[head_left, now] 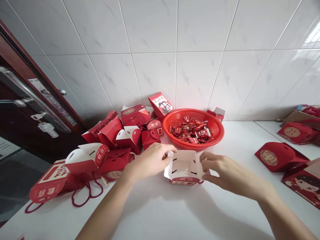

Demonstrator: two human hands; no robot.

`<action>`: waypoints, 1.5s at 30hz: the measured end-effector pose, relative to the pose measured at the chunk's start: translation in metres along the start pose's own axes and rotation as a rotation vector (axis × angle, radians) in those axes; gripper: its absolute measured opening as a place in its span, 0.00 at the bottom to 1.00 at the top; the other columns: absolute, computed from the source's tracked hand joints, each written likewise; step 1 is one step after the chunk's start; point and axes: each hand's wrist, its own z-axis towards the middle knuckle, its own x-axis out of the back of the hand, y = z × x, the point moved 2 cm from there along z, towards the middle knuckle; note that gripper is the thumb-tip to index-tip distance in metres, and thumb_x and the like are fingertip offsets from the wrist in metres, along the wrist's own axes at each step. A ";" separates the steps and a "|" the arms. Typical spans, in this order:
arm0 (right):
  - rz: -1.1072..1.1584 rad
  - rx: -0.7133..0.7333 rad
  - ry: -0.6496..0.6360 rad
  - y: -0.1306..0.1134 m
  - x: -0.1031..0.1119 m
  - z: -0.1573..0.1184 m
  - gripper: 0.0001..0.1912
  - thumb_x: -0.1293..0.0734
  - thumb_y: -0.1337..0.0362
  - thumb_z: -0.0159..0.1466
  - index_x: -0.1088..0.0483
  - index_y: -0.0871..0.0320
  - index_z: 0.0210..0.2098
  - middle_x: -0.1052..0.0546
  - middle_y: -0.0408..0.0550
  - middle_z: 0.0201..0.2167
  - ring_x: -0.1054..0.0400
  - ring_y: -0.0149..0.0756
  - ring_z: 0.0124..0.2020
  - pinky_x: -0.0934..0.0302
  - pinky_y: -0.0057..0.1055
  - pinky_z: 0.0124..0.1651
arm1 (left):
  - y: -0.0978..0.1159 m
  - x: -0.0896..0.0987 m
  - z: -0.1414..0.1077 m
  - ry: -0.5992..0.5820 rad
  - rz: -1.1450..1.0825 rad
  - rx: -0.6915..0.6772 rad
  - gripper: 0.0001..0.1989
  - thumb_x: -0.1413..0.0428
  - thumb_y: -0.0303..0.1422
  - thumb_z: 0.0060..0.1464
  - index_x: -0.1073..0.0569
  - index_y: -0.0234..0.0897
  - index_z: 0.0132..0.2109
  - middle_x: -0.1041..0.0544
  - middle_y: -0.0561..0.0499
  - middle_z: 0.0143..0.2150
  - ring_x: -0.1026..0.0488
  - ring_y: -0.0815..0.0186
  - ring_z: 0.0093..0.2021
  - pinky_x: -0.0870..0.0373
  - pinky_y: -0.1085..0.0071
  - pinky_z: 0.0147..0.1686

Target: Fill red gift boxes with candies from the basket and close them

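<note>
Open box (pixel 184 169): left hand (pixel 149 159) at nine o'clock, right hand (pixel 222 170) at three; cannot tell if clamped. Basket (pixel 219 134) at twelve.

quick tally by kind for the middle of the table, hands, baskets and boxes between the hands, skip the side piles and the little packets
Hands: 2 (left hand, right hand)
Baskets: 1 (red basket)
Boxes between the hands: 1 (open box)
Total: 4
</note>
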 end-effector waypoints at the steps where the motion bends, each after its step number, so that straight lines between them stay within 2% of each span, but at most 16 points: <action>1: -0.019 -0.001 -0.028 -0.002 -0.001 -0.002 0.08 0.33 0.67 0.69 0.26 0.55 0.32 0.25 0.46 0.37 0.30 0.31 0.28 0.35 0.29 0.30 | 0.000 0.002 -0.003 -0.013 -0.001 -0.009 0.15 0.48 0.32 0.57 0.18 0.43 0.46 0.18 0.52 0.34 0.23 0.62 0.30 0.31 0.72 0.31; 7: -0.121 -0.016 -0.168 -0.010 -0.003 -0.002 0.05 0.32 0.72 0.65 0.27 0.55 0.38 0.25 0.50 0.45 0.25 0.37 0.33 0.32 0.33 0.34 | 0.008 0.006 -0.013 -0.103 0.251 -0.025 0.17 0.50 0.26 0.57 0.19 0.44 0.43 0.19 0.51 0.37 0.22 0.59 0.38 0.32 0.70 0.36; 11: -0.113 -0.041 -0.227 -0.006 -0.001 0.010 0.07 0.32 0.74 0.64 0.27 0.56 0.37 0.24 0.48 0.44 0.26 0.36 0.32 0.34 0.33 0.32 | 0.004 0.008 -0.009 -0.140 0.347 0.015 0.20 0.51 0.25 0.58 0.21 0.45 0.52 0.23 0.48 0.53 0.22 0.57 0.48 0.29 0.68 0.42; 13: -0.097 -0.049 -0.246 -0.002 -0.001 0.017 0.08 0.32 0.75 0.64 0.27 0.57 0.37 0.24 0.47 0.43 0.25 0.36 0.33 0.35 0.32 0.32 | 0.000 0.010 -0.004 -0.180 0.335 -0.007 0.20 0.52 0.25 0.59 0.22 0.44 0.52 0.26 0.48 0.58 0.23 0.58 0.51 0.29 0.68 0.46; 16: -0.079 -0.055 -0.259 0.003 -0.001 0.024 0.07 0.30 0.74 0.62 0.27 0.57 0.38 0.23 0.48 0.43 0.25 0.38 0.35 0.35 0.33 0.32 | -0.007 0.011 0.003 -0.264 0.301 -0.060 0.19 0.53 0.23 0.58 0.20 0.42 0.48 0.23 0.48 0.54 0.23 0.58 0.50 0.30 0.67 0.48; 20: 0.062 -0.011 -0.248 0.011 0.010 0.031 0.09 0.30 0.71 0.63 0.25 0.56 0.43 0.21 0.48 0.44 0.25 0.37 0.36 0.35 0.31 0.34 | -0.012 0.011 0.006 -0.320 0.303 -0.053 0.21 0.53 0.23 0.59 0.22 0.42 0.52 0.23 0.47 0.54 0.24 0.58 0.53 0.30 0.66 0.50; 22: 0.164 0.039 -0.210 0.016 0.023 0.034 0.10 0.31 0.67 0.65 0.26 0.55 0.46 0.21 0.48 0.45 0.26 0.35 0.35 0.34 0.31 0.34 | -0.010 0.010 0.004 -0.282 0.308 -0.049 0.22 0.53 0.24 0.60 0.23 0.42 0.56 0.25 0.47 0.58 0.24 0.57 0.55 0.29 0.66 0.50; 24: 0.221 0.060 -0.093 0.024 0.040 0.038 0.10 0.33 0.60 0.68 0.25 0.55 0.47 0.20 0.49 0.44 0.26 0.35 0.35 0.32 0.32 0.35 | -0.005 0.008 0.002 -0.229 0.305 -0.068 0.22 0.53 0.26 0.61 0.23 0.43 0.58 0.28 0.46 0.62 0.25 0.57 0.56 0.28 0.66 0.51; 27: 0.242 -0.054 0.149 0.044 0.060 0.045 0.14 0.34 0.52 0.68 0.23 0.55 0.44 0.18 0.50 0.42 0.25 0.38 0.36 0.30 0.34 0.38 | 0.003 0.003 0.000 -0.209 0.288 -0.111 0.20 0.50 0.28 0.62 0.23 0.44 0.57 0.29 0.47 0.64 0.25 0.56 0.56 0.28 0.65 0.52; 29: 0.239 -0.162 0.235 0.062 0.064 0.051 0.15 0.34 0.51 0.66 0.23 0.54 0.42 0.17 0.50 0.39 0.24 0.39 0.35 0.30 0.34 0.37 | 0.006 0.001 0.000 -0.232 0.271 -0.128 0.18 0.49 0.30 0.62 0.22 0.44 0.55 0.28 0.47 0.64 0.25 0.56 0.56 0.27 0.65 0.52; 32: 0.217 -0.268 0.302 0.093 0.060 0.061 0.16 0.34 0.50 0.64 0.22 0.56 0.38 0.17 0.50 0.36 0.24 0.42 0.35 0.31 0.37 0.39 | 0.005 0.003 0.003 -0.213 0.247 -0.125 0.17 0.48 0.32 0.64 0.22 0.44 0.56 0.29 0.47 0.67 0.26 0.54 0.59 0.29 0.62 0.55; 34: 0.152 -0.369 0.343 0.114 0.053 0.068 0.14 0.36 0.54 0.65 0.22 0.56 0.37 0.17 0.51 0.37 0.24 0.44 0.37 0.32 0.38 0.42 | 0.003 0.005 0.005 -0.156 0.223 -0.128 0.17 0.48 0.34 0.65 0.22 0.44 0.57 0.29 0.47 0.67 0.27 0.54 0.60 0.30 0.60 0.58; 37: -0.012 -0.535 0.251 0.140 0.038 0.076 0.12 0.36 0.60 0.65 0.23 0.58 0.43 0.18 0.55 0.43 0.25 0.49 0.44 0.33 0.39 0.43 | -0.002 0.008 0.011 -0.089 0.148 -0.153 0.15 0.48 0.36 0.66 0.21 0.43 0.54 0.25 0.47 0.63 0.24 0.58 0.55 0.27 0.64 0.55; 39: -0.036 -0.551 0.154 0.151 0.025 0.082 0.17 0.30 0.62 0.60 0.24 0.58 0.48 0.18 0.56 0.46 0.25 0.50 0.46 0.33 0.37 0.42 | -0.006 0.008 0.016 -0.072 0.091 -0.174 0.14 0.47 0.36 0.66 0.20 0.42 0.53 0.23 0.47 0.60 0.23 0.60 0.52 0.26 0.65 0.51; 41: -0.020 -0.528 0.084 0.156 0.012 0.087 0.26 0.25 0.65 0.52 0.24 0.56 0.52 0.18 0.52 0.43 0.24 0.48 0.43 0.34 0.34 0.38 | -0.010 0.007 0.022 -0.056 0.041 -0.203 0.13 0.47 0.36 0.65 0.20 0.41 0.50 0.22 0.46 0.57 0.23 0.60 0.52 0.25 0.65 0.51; 45: -0.020 -0.479 0.059 0.159 -0.003 0.095 0.30 0.26 0.70 0.49 0.24 0.54 0.53 0.19 0.49 0.41 0.26 0.48 0.42 0.36 0.34 0.39 | -0.020 0.007 0.031 0.002 -0.048 -0.241 0.11 0.45 0.36 0.65 0.19 0.39 0.47 0.20 0.46 0.53 0.22 0.60 0.51 0.25 0.63 0.54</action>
